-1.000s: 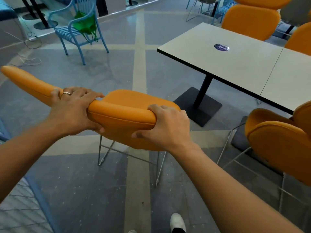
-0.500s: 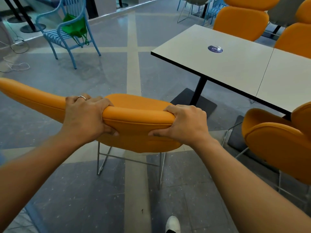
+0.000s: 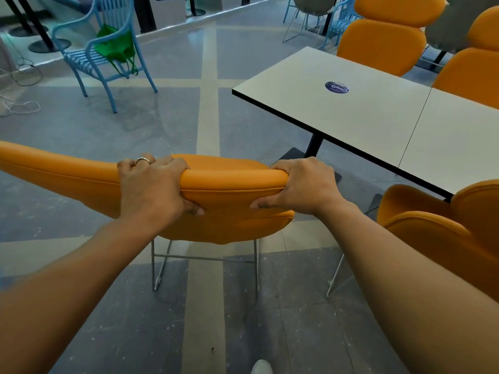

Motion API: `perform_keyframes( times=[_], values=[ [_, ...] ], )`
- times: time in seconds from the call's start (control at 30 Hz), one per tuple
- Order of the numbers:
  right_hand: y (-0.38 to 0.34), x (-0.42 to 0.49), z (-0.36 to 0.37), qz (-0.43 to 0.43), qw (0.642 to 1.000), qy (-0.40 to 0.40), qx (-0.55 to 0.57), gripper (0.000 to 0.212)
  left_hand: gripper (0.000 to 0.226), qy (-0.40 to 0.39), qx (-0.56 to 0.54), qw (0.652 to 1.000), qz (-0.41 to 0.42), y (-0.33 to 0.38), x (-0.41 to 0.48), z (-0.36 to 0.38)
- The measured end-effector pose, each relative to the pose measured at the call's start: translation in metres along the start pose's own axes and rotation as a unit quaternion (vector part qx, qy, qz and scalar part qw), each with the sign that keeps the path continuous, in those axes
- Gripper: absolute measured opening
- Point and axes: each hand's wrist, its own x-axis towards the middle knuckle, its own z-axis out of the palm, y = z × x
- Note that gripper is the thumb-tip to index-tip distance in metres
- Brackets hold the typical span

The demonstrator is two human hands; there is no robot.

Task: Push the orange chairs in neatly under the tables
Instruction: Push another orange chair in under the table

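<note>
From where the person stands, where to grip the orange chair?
Backrest top edge of the orange chair, from behind: a rounded padded rim, fingers over, thumbs on the rear face. The left hand and right hand grip it so, spread apart.

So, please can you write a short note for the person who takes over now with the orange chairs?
Left hand: grips the top edge of the padded orange chair with wire legs.
Right hand: grips the same edge, further right.
That chair stands on the grey floor, short of the white rectangular table, not under it.
Done: a second orange chair stands at the table's near side, on the right.
Left: push the held chair in under the table.
</note>
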Motion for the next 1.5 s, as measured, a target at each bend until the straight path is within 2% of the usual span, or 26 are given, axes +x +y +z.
perform_keyframes(
  times=[0.07,0.23,0.37,0.57,0.97,1.33,1.5],
  values=[
    [0.013,0.005,-0.006,0.009,1.0,-0.013,-0.005,0.071,0.066,0.008,-0.006,1.0,-0.003,0.012,0.003,0.001],
    [0.034,0.009,-0.011,0.013,1.0,-0.009,0.002,0.076,0.065,0.021,-0.004,1.0,-0.012,0.034,0.006,0.006],
    [0.034,0.002,-0.011,0.004,1.0,-0.006,0.006,0.06,0.064,0.023,0.001,1.0,-0.006,0.032,0.002,0.006],
    [0.025,-0.017,-0.011,0.004,1.0,0.012,0.024,0.052,0.063,0.022,0.002,1.0,0.01,0.029,-0.009,0.003],
    [-0.005,-0.082,-0.005,0.088,0.995,0.05,-0.01,0.086,0.064,0.027,-0.012,0.997,0.074,0.02,-0.045,-0.005],
    [-0.028,-0.15,-0.005,0.15,0.984,0.086,-0.033,0.083,0.061,0.015,-0.044,0.988,0.144,0.024,-0.069,-0.014],
    [-0.043,-0.181,-0.007,0.176,0.979,0.092,-0.043,0.072,0.064,0.004,-0.05,0.983,0.178,0.026,-0.078,-0.017]
  ],
)
